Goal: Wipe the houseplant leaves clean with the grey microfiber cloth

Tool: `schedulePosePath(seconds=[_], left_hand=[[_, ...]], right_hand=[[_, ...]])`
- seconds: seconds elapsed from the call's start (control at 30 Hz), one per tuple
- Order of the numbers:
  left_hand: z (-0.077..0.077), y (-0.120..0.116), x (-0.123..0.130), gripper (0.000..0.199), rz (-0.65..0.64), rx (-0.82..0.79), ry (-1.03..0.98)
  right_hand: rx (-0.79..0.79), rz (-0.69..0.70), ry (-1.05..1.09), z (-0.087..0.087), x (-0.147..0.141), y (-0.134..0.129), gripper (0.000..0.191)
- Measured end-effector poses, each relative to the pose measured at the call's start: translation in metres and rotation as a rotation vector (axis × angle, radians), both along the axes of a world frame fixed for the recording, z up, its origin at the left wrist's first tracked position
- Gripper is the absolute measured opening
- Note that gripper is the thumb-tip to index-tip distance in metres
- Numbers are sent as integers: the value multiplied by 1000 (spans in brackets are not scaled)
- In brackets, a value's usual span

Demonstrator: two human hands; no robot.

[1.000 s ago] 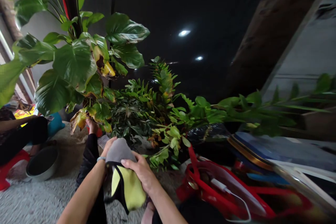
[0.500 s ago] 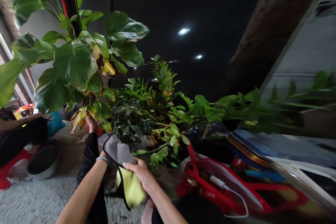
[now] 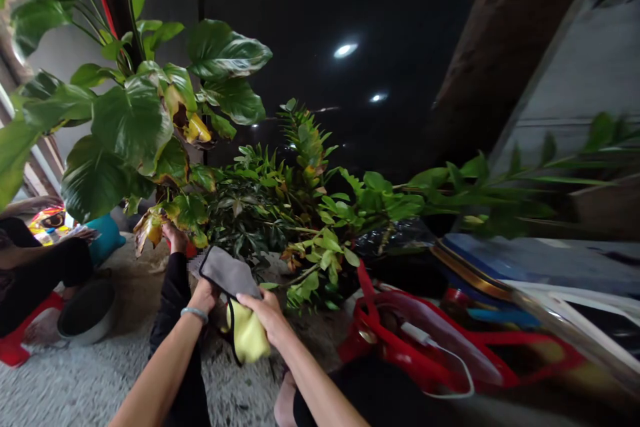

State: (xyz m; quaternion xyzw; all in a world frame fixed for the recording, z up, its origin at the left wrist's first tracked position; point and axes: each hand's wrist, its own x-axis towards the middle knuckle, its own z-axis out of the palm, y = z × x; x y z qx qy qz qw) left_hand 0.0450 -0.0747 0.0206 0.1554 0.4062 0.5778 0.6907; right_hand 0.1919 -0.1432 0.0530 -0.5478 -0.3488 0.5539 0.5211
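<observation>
Soft cloth [image 3: 235,293] — grey upper face, yellow underside, black trim — beside glossy green broad-leaf plant [image 3: 130,127] with yellow-brown patches, red plastic basket [image 3: 400,353] and grey speckled floor [image 3: 60,387].

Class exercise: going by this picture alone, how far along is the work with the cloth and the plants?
Done: nothing shows as finished; yellowed leaves remain on the big plant. In hand: left hand and right hand both grip the grey-and-yellow cloth, apart from any leaf. Left: the cloth has not yet touched the foliage.
</observation>
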Motion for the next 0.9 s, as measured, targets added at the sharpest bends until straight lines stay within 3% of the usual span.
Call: schedulePosePath(seconds=[0.1,0.17,0.27,0.33,0.43,0.5,0.57,0.67,0.77,0.9], left_hand=[[-9,-25,-14,12,37,-99,51],[-7,-39,-24,14,71,-157,94],[12,-60,-31,15,165,-164,145],[31,-77,-26,23,148,-36,166],[59,-102,-2,59,-74,226,173],[72,-112,14,74,-112,326,155],[80,-114,23,74,-73,381,125],[83,-111,22,72,-34,399,108],[81,-108,14,68,-15,397,121],[71,-104,9,56,-1,360,198]], right_hand=[[-90,71,80,-20,5,-26,33],[-101,51,101,-15,15,-29,35],[-9,-82,-47,5,26,-17,38],[94,-222,-282,19,24,-11,43],[343,-327,-587,37,5,-16,47],[584,-264,-658,48,-10,-30,47],[794,-153,-666,58,-19,-46,49],[938,-4,-611,70,-18,-65,46],[864,102,-450,76,-11,-73,41],[566,266,-96,72,-2,-68,36]])
